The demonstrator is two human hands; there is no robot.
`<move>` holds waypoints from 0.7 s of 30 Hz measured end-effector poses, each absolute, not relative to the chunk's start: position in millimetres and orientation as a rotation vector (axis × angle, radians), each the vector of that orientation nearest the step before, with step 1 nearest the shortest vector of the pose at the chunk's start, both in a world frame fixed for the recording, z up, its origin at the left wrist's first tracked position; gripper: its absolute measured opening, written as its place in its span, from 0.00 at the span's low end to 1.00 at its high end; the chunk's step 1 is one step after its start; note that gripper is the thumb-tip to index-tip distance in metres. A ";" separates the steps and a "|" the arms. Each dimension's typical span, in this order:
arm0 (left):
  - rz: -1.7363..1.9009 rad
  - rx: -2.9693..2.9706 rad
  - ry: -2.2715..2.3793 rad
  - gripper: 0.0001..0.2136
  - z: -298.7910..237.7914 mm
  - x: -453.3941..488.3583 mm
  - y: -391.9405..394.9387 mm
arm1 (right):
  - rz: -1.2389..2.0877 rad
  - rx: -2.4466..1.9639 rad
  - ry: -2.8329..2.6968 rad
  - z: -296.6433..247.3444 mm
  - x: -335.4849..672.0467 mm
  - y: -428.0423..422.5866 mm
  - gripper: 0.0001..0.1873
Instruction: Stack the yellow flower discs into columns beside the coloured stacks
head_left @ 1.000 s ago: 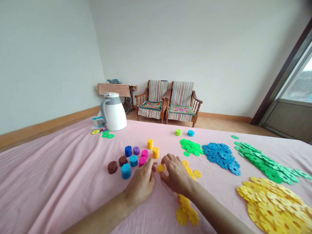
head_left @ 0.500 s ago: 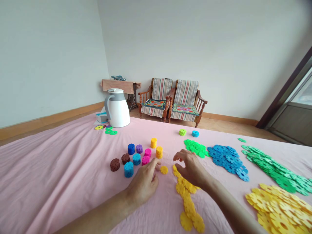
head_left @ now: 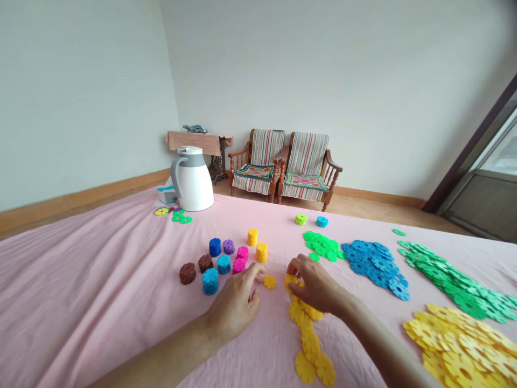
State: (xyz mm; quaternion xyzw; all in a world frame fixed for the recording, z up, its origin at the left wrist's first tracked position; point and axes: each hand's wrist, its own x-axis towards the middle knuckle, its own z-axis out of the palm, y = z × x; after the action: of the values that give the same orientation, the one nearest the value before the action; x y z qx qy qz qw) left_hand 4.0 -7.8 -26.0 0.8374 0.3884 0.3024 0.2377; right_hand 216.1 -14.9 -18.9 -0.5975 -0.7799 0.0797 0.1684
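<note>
While our left hand point(head_left: 236, 302) rests loosely open at seven o'clock of a lone yellow disc point(head_left: 269, 281), our right hand point(head_left: 315, 283) pinches a disc off the yellow row point(head_left: 309, 337), keeping stacks point(head_left: 226, 258) clear at eleven o'clock.

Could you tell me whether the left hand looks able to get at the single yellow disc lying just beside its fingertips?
Probably yes: the left hand rests with its fingertips just short of the yellow disc, and only bare pink cloth lies between them.

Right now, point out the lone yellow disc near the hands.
Head view, centre: the lone yellow disc lies flat on the pink cloth, between the left hand and right hand.
</note>
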 end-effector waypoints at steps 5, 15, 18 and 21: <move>0.813 2.292 1.075 0.21 -24.1 3.9 -8.9 | -0.031 -1.764 -2.336 -14.8 203.8 -21.5 0.06; 0.836 2.294 1.061 0.24 -26.0 2.6 -6.8 | 0.173 -1.496 -2.092 -24.3 181.8 -20.2 0.07; 0.837 2.301 1.053 0.24 -25.4 2.7 -6.4 | 0.175 -1.447 -2.118 -24.1 173.1 -21.8 0.09; 0.835 2.304 1.047 0.24 -24.9 2.9 -5.6 | 0.141 -1.449 -2.163 -21.3 167.6 -24.6 0.08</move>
State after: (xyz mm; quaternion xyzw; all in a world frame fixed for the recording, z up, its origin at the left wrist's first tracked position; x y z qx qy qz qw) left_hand 2.9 -5.6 -24.9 0.8401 0.3818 0.3046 0.2359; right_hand 167.6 -24.6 -21.3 -0.5360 -0.8001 0.0523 0.2642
